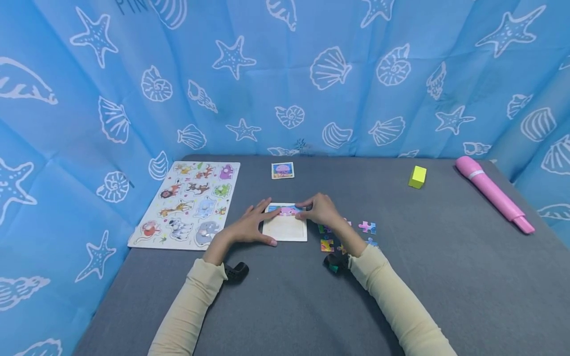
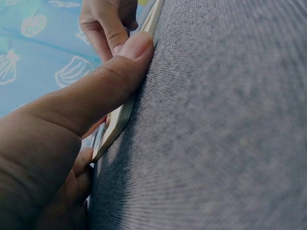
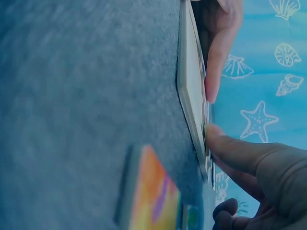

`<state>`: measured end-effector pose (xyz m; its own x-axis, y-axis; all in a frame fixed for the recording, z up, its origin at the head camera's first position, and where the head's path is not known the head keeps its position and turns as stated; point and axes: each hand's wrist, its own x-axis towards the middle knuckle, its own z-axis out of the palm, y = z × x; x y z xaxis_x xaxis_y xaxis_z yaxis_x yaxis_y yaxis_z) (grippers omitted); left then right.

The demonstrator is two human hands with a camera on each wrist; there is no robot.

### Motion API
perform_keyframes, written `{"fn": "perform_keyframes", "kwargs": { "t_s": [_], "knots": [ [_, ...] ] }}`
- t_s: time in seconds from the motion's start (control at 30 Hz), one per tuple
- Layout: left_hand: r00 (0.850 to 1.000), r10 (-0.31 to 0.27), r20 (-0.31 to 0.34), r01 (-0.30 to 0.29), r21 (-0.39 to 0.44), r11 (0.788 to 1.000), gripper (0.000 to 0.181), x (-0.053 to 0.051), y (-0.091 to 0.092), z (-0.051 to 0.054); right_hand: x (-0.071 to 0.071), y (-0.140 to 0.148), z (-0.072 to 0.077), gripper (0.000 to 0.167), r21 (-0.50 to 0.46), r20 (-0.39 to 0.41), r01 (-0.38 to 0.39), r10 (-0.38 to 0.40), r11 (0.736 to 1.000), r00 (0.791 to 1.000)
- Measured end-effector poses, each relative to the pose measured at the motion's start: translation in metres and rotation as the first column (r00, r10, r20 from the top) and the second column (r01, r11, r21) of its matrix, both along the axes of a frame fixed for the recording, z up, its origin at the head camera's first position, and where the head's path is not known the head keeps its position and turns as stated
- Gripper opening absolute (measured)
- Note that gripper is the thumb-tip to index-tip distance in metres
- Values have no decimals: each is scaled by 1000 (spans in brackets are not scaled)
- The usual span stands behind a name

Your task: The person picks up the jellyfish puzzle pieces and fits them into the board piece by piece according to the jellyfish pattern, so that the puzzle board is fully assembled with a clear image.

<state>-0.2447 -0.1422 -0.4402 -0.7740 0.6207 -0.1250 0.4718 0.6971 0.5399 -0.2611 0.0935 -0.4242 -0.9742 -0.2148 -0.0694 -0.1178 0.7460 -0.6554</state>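
Observation:
A small wooden puzzle tray (image 1: 285,230) lies flat on the table, with pink and blue jigsaw pieces (image 1: 285,211) along its far side and bare wood nearer. My left hand (image 1: 247,225) spreads over the tray's left side. Its thumb (image 2: 136,47) presses against the near edge, and the index fingertip touches the pieces. At the far right corner, my right hand (image 1: 321,209) pinches a puzzle piece between thumb (image 3: 235,149) and index finger; the fingers hide much of this piece. Loose jigsaw pieces (image 1: 327,245) lie right of the tray, partly under the right wrist.
An animal peg board (image 1: 183,207) lies at the left. Behind the tray is a small jellyfish picture (image 1: 282,170). A yellow block (image 1: 417,177) and a pink toy microphone (image 1: 494,194) are at the right. A blue shell-patterned curtain (image 1: 285,89) surrounds the grey table (image 1: 285,306).

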Motion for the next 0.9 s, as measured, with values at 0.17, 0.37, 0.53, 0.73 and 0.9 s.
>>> {"fn": "perform_keyframes", "kwargs": {
  "t_s": [0.17, 0.37, 0.53, 0.73, 0.9],
  "knots": [
    [1000, 1, -8, -1, -3, 1000, 93, 0, 0, -1, 5, -3, 5, 34, 78, -14, 11, -10, 997, 1000],
    [1000, -4, -22, 4, 8, 1000, 92, 1, 2, -2, 4, -1, 6, 34, 110, -33, -9, 13, 994, 999],
    [1000, 4, -6, -4, 11, 1000, 92, -1, 2, 0, 3, 0, 8, 35, 123, -33, -28, 32, 992, 999],
    [1000, -1, -8, 1, 4, 1000, 91, -1, 0, 0, 5, -5, 10, 35, 163, 10, -45, 44, 986, 999],
    [1000, 0, -7, 0, 9, 1000, 91, 1, 0, 0, 7, -6, 8, 34, 157, 3, -42, 42, 987, 999]
  ]
}}
